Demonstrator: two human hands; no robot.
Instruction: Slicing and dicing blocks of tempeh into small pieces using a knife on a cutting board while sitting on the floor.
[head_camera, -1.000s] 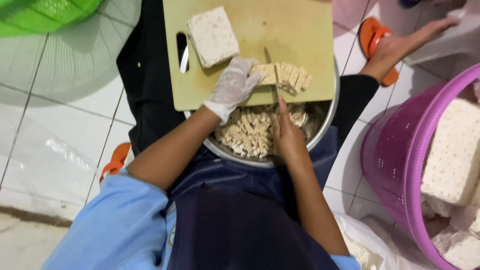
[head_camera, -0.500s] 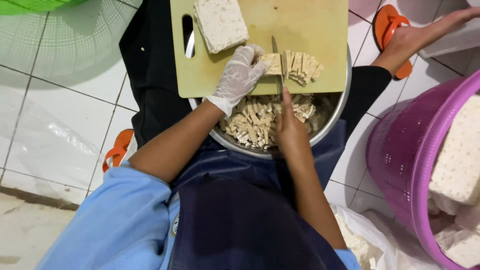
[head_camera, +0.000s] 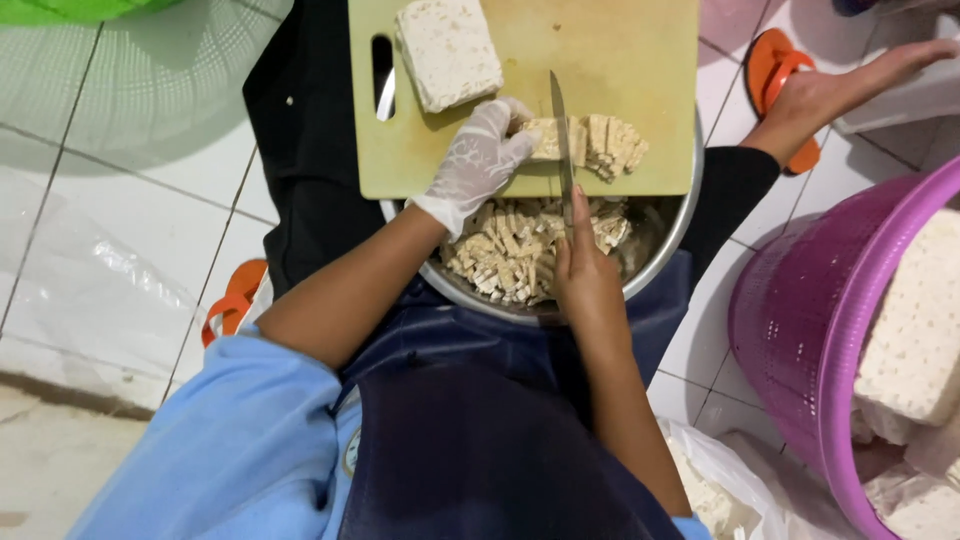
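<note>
A pale block of tempeh (head_camera: 585, 143) lies near the front edge of a yellowish cutting board (head_camera: 640, 60), its right part already cut into strips and its left part still whole. The left hand (head_camera: 478, 160) — in a thin clear glove — presses down on that whole end, fingers curled over it. The right hand (head_camera: 585, 275) is closed around the handle of a knife (head_camera: 561, 140), forefinger laid along the spine, the blade standing in the block between the uncut part and the strips. A second, whole block (head_camera: 447, 50) rests at the board's far left, beside the handle slot. The board sits across a steel bowl (head_camera: 660, 250) on the person's lap, and the bowl holds a heap of cut pieces (head_camera: 505, 250). To the right stands a purple basket (head_camera: 800, 320) with more pale blocks, and an orange sandal (head_camera: 772, 65) lies on the tiled floor.
</note>
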